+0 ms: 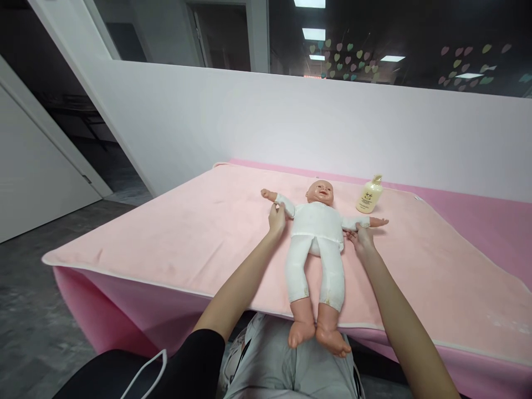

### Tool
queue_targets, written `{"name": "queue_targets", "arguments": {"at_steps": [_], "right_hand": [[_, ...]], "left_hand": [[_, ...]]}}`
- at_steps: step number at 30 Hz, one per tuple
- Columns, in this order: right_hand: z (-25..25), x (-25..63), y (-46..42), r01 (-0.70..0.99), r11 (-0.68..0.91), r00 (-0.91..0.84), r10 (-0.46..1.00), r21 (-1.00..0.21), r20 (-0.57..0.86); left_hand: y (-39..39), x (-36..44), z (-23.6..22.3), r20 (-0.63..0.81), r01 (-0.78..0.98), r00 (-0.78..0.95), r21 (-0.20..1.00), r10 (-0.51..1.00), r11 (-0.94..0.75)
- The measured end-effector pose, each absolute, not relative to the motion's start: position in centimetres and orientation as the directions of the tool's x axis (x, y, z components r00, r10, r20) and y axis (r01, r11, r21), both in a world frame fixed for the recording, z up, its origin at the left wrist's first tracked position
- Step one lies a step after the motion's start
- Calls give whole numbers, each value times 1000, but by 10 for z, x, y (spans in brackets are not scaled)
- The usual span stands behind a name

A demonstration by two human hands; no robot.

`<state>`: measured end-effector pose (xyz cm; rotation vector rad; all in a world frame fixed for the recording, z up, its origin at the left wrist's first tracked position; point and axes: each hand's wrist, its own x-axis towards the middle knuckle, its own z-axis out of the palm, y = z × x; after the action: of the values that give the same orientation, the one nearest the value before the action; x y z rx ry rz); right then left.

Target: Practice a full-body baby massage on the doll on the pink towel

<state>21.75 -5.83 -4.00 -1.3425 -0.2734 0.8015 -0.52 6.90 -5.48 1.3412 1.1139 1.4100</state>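
Note:
A baby doll (316, 221) with a white cloth body lies on its back on a pink blanket (174, 238), head toward the wall, its bare feet past the front edge. Both doll arms stretch out sideways. My left hand (277, 218) is closed on the doll's arm on the left, at the white sleeve part. My right hand (362, 238) grips the doll's other arm from below, its fingers partly hidden under it. Just beyond that arm stands a pale yellow pump bottle (369, 195).
Behind the table rises a white partition (266, 122) with dark glass above it. Pink cloth (494, 227) shows under the blanket at the right and hangs over the front. A white door (37, 166) stands at the far left, beside a grey floor (25, 299).

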Motion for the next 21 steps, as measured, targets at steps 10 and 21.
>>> {"name": "queue_targets", "arguments": {"at_steps": [10, 21], "right_hand": [[-39, 197, -69, 720, 77, 395, 772, -690, 498], [-40, 208, -58, -268, 124, 732, 671, -955, -119]], "left_hand": [[43, -5, -33, 538, 402, 453, 589, 711, -701], [63, -3, -44, 105, -283, 57, 956, 993, -85]]}}
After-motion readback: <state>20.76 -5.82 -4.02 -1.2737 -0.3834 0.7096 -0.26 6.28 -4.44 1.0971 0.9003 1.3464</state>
